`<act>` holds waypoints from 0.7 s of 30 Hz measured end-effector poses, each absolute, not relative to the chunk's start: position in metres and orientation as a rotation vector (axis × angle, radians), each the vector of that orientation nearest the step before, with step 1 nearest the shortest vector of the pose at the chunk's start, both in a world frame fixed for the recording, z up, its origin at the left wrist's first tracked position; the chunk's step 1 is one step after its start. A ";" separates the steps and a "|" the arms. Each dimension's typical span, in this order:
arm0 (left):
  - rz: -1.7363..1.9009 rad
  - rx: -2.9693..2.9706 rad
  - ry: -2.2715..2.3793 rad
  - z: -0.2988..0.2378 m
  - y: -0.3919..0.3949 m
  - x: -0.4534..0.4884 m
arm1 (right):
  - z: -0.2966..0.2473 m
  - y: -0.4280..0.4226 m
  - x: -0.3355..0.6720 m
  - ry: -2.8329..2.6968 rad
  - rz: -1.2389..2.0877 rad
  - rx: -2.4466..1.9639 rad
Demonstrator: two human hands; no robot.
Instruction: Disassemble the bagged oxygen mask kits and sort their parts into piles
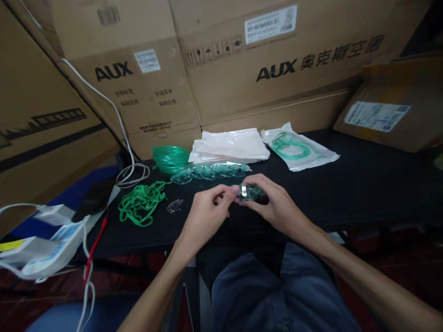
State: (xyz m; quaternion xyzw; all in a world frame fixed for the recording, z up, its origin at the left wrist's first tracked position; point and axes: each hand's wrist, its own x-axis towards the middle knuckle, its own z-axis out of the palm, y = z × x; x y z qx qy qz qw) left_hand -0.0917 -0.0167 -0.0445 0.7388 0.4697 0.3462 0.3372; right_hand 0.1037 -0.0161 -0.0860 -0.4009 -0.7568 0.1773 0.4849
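Between my two hands is a small clear-green plastic oxygen mask [255, 192], partly covered by fingers, with a shiny metal nose strip [244, 190] on its near side. My right hand [278, 205] grips the mask from the right, thumb below and fingers above. The thumb and fingers of my left hand [207, 210] pinch its left edge beside the strip. Just behind lies a row of nested clear-green masks [214, 171]. Left of my left hand are several thin metal strips [175, 206] and a tangle of green elastic cord [141, 203].
Coiled green tubing [171, 160] sits at the back, beside stacked white pouches [230, 145]. Another pouch [311, 161] bears looped tubing [292, 146]. Large cardboard boxes [221, 83] wall the rear; a smaller box [391, 101] stands right. A power strip [58, 246] and cables occupy the left.
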 end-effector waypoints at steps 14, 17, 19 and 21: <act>0.919 1.529 0.935 -0.063 -0.010 -0.072 | -0.097 -0.018 0.106 -1.869 0.519 -1.069; 0.950 1.472 0.929 -0.065 -0.012 -0.077 | -0.093 -0.016 0.106 -1.796 0.634 -1.049; 0.962 1.476 0.898 -0.065 -0.012 -0.080 | -0.090 -0.015 0.106 -1.723 0.700 -1.066; 0.955 1.486 0.860 -0.065 -0.012 -0.082 | -0.088 -0.015 0.106 -1.679 0.767 -1.076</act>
